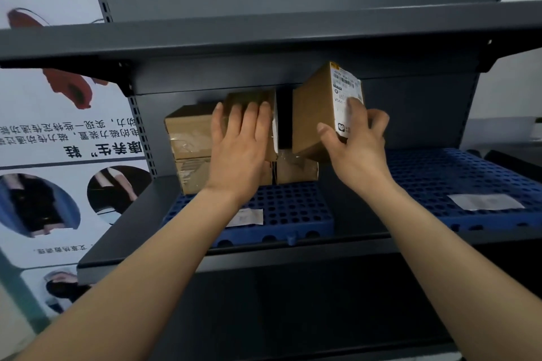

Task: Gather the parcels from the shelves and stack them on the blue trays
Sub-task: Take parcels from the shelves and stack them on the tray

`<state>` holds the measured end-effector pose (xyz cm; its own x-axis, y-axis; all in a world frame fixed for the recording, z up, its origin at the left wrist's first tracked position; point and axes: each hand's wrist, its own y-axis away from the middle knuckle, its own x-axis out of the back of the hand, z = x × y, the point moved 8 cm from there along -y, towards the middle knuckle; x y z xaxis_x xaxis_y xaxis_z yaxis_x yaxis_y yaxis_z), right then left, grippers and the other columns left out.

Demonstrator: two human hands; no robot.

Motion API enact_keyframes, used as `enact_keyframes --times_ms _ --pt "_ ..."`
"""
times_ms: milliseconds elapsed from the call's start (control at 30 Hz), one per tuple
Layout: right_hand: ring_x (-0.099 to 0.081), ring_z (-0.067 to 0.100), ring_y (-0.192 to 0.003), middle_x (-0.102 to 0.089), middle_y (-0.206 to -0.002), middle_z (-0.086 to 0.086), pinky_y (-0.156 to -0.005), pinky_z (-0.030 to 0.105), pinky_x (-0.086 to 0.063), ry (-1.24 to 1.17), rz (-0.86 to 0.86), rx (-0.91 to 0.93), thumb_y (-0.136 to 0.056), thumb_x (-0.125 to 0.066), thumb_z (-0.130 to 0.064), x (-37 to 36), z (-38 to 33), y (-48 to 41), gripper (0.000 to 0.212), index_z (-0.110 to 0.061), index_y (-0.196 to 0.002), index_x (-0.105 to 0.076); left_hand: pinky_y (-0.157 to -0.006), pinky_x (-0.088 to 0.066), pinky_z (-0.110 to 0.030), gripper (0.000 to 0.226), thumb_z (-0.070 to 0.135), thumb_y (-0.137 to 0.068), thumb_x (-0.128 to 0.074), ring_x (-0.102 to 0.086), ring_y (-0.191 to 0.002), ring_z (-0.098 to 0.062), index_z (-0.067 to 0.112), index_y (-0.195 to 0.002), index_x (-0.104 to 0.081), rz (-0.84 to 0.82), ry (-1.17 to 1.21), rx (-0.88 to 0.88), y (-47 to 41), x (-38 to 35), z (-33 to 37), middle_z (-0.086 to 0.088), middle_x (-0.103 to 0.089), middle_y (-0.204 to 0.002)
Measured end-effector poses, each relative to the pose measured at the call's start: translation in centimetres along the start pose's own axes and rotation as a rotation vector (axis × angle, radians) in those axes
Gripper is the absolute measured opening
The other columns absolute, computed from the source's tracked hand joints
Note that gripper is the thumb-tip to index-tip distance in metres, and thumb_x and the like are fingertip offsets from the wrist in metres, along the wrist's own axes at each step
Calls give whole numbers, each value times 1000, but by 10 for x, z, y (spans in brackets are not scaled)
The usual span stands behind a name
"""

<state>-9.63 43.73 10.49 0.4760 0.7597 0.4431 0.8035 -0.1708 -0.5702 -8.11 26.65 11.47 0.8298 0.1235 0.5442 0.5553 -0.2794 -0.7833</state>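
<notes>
Here my right hand (356,141) grips a tilted parcel (316,114), fingers (355,107) over its label, while left hand (240,138) fingers lie flat, unclenched, on stacked boxes (190,138).

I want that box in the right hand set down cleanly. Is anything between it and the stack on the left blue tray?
The right hand holds the labelled box tilted just above a lower box on the left blue tray. Nothing visible lies between them. The left hand rests flat on the neighbouring upper box, beside the gap, not in it.
</notes>
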Motion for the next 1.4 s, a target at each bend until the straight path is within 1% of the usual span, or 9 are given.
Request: enact_keyframes --times_ms 100,200,367,533,700,833,1067,1200,1400 --pt "-35 34 -125 -15 -141 4 -102 44 -40 -70 -33 -37 -92 -47 -49 -8 9 -21 67 -24 -146 -18 -109 -17 -55 93 17 -56 -82 -45 -120 -37 3 -136 -35 15 -47 4 -9 -11 -1 -17 -51 -127" --pt "-37 34 -124 -17 -139 7 -104 43 -38 -142 -56 -48 -93 -44 -49 -15 14 -38 66 -21 -147 -17 -107 -20 -57 94 19 -54 -83 -48 -118 -38 2 -135 -36 -2 -98 7 -17 -24 1 -18 -53 -125" --pt "-42 30 -120 -18 -139 9 -92 28 -35 -201 -116 -97 -96 -38 -49 -24 24 -62 65 -20 -149 -14 -108 -17 -58 93 22 -59 -82 -47 -120 -38 3 -137 -35 -63 -170 3 -24 -44 8 -16 -52 -128" --pt "-41 27 -121 -16 -143 11 -87 24 -31 -253 -171 -119 -97 -33 -48 -35 30 -74 63 -20 -150 -12 -107 -16 -59 90 20 -59 -81 -48 -121 -35 5 -137 -38 -76 -198 12 -31 -51 8 -14 -54 -127" --pt "-33 29 -132 -10 -151 13 -94 27 -30 -274 -198 -152 -97 -29 -51 -45 29 -78 62 -23 -150 -11 -109 -7 -57 88 25 -67 -77 -41 -128 -32 8 -141 -32 -108 -198 9 -36 -56 4 -13 -48 -135" --pt "-25 29 -138 -4 -155 13 -107 35 -26 -295 -202 -197 -98 -26 -51 -55 27 -81 61 -25 -150 -11 -108 -11 -56 90 25 -63 -80 -46 -124 -32 6 -139 -35 -92 -212 14 -37 -63 -3 -13 -51 -131" --pt "-21 27 -141 -20 -154 14 -111 36 -21 -266 -222 -219 -97 -22 -54 -75 29 -86 62 -19 -149 -18 -106 -22 -57 92 24 -55 -86 -53 -116 -31 4 -134 -43 -26 -191 -17 -41 -69 -13 -13 -57 -123" --pt "-27 25 -139 -33 -150 12 -113 38 -24 -235 -214 -223 -97 -19 -55 -80 29 -88 66 -13 -147 -25 -107 -13 -56 91 25 -61 -82 -50 -120 -31 4 -138 -38 -48 -168 -20 -41 -75 -17 -14 -54 -127" --pt "-38 25 -133 -41 -145 11 -106 32 -30 -188 -192 -228 -98 -19 -53 -84 28 -87 63 -11 -143 -34 -107 -2 -56 91 22 -68 -79 -44 -127 -30 3 -142 -29 -76 -135 -22 -39 -80 -24 -15 -48 -135"
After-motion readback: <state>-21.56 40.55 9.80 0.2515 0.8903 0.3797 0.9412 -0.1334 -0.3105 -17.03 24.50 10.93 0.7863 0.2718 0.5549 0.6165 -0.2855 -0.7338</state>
